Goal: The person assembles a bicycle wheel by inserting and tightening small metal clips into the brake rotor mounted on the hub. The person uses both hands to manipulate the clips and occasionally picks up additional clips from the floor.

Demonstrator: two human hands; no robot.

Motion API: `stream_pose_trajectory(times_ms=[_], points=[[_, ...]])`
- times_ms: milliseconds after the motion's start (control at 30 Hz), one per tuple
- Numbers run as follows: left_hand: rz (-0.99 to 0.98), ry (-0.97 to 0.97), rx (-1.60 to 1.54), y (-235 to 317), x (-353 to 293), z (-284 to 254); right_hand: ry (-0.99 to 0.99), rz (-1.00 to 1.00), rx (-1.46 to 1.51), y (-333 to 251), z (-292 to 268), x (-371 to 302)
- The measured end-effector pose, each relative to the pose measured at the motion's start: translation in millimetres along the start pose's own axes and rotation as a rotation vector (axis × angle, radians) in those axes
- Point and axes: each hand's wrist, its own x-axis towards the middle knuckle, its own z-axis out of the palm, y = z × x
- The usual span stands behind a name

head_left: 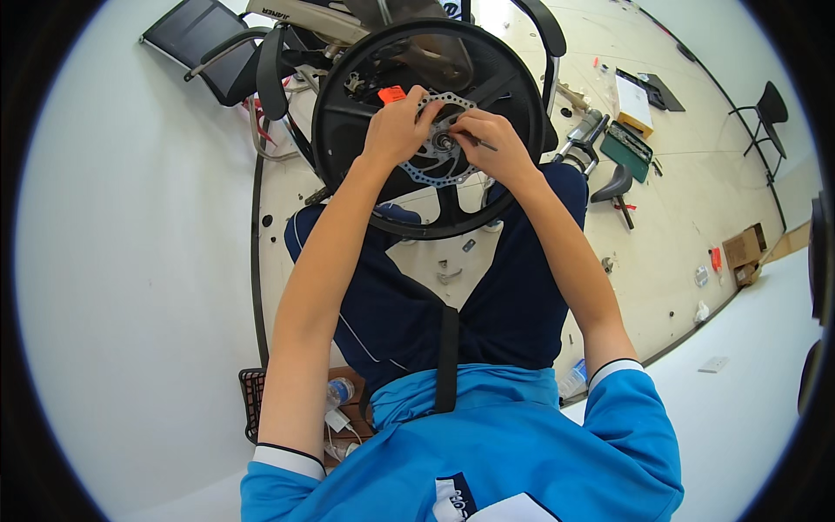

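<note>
The disc [444, 181] sits between my hands, on the wheel [448, 204], face up, probably to bare the hub [444, 142]. My left hand [400, 128] curls at the disc's ten o'clock edge, likely steadying it, though I can't tell whether it grips; my right hand [498, 142] pinches a rod [488, 145] at the hub's three o'clock.

Dark capital letters [277, 12] run along the pale frame [322, 24], and white characters [468, 498] mark the blue shirt [539, 444] in front.

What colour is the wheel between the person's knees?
The wheel is black, with a silvery disc around its middle; it shows best in the head view.
</note>
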Motion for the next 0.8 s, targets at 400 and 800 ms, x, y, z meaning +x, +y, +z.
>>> stream_pose_trajectory(times_ms=[400, 800], points=[[0.501, 0.2, -0.161, 64, -49, -11, 0.11, 0.054, 0.138, 0, 3, -5], [0.36, 0.339, -0.28, 78, -47, 16, 0.175, -0.004, 0.022, 10, 15, -10]])
